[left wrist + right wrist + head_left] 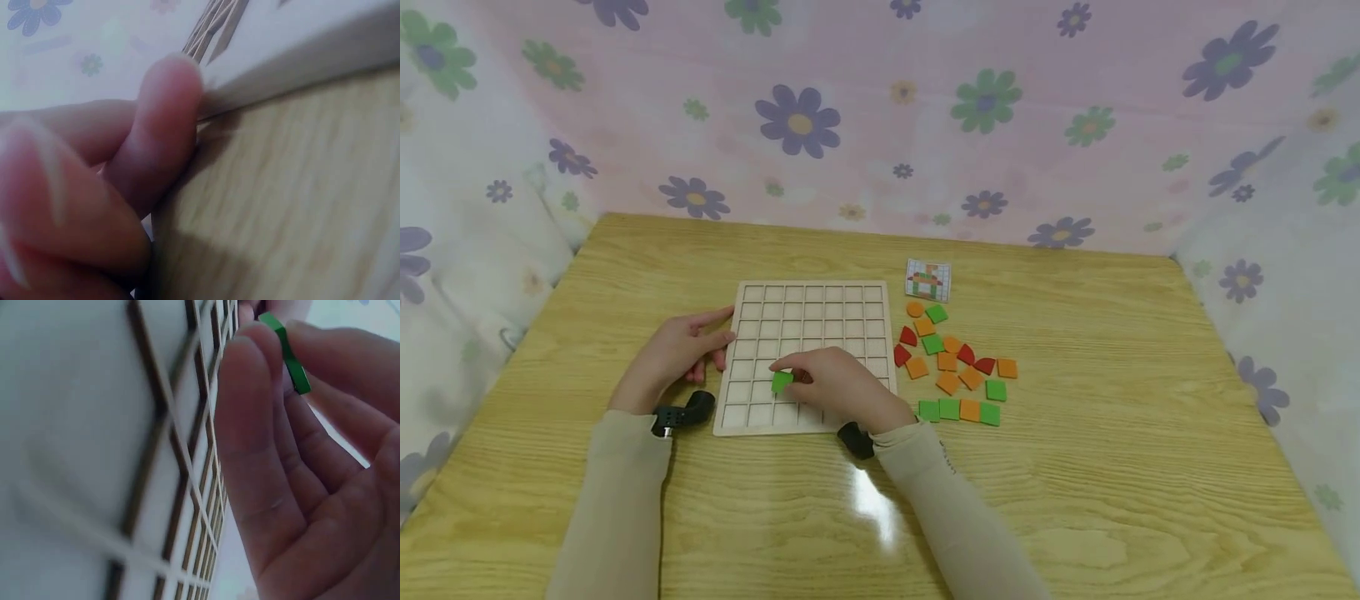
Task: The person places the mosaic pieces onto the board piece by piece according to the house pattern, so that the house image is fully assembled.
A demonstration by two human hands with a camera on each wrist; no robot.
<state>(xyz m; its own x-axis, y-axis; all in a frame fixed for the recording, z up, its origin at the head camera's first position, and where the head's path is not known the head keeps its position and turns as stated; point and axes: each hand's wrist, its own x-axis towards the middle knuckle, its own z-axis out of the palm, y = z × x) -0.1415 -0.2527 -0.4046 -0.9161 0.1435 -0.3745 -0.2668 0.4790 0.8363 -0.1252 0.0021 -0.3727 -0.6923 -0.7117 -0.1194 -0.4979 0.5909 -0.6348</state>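
Note:
A square wooden grid board lies flat on the table, its recessed cells showing no pieces where I can see them. My right hand is over the lower middle of the board. Between thumb and fingers it pinches a green tile, seen edge-on as a thin green piece in the right wrist view. At the board's left edge, my left hand rests with its index finger and thumb extended against the rim. The fingers and palm hide some cells.
Right of the board lie loose orange, green and red tiles, with a short row of square tiles in front. Behind them is a small printed pattern card. A floral cloth hangs behind the wooden table.

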